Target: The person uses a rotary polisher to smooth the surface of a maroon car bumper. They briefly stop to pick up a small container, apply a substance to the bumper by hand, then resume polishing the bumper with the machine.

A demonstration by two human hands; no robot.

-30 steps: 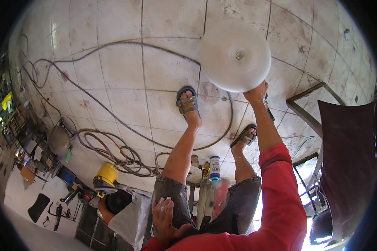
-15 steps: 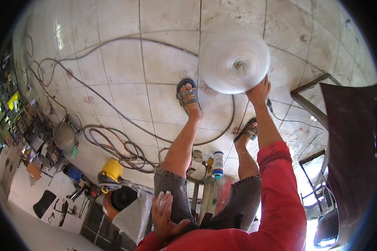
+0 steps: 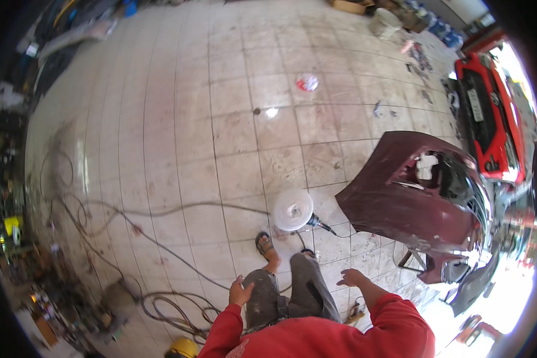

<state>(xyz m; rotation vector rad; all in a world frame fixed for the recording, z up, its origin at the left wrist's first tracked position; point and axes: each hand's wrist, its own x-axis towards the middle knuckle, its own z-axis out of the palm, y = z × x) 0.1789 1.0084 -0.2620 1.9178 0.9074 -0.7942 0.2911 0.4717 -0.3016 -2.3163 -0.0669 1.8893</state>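
My left hand (image 3: 240,293) rests against the front of my left thigh, fingers apart and holding nothing. Out to the right of my legs, my right hand (image 3: 353,278) hangs in the air with loosely spread fingers and nothing in it. A whitish, see-through roll of plastic wrap (image 3: 284,213) stands on end on the floor ahead of my feet. Beside its right edge lies a dark corded power tool (image 3: 320,223), partly hidden by the roll. Neither hand touches these.
A maroon car bumper (image 3: 388,197) stands on a frame at the right. Farther right is a red car part with a grille (image 3: 501,119). Hoses and cables (image 3: 173,310) coil across the tiled floor (image 3: 179,149) at left. A white bucket (image 3: 385,24) stands at the far right.
My right hand has let go of the plastic wrap roll and drawn back to the right. My view has risen and tilted forward, bringing the bumper and far floor into sight.
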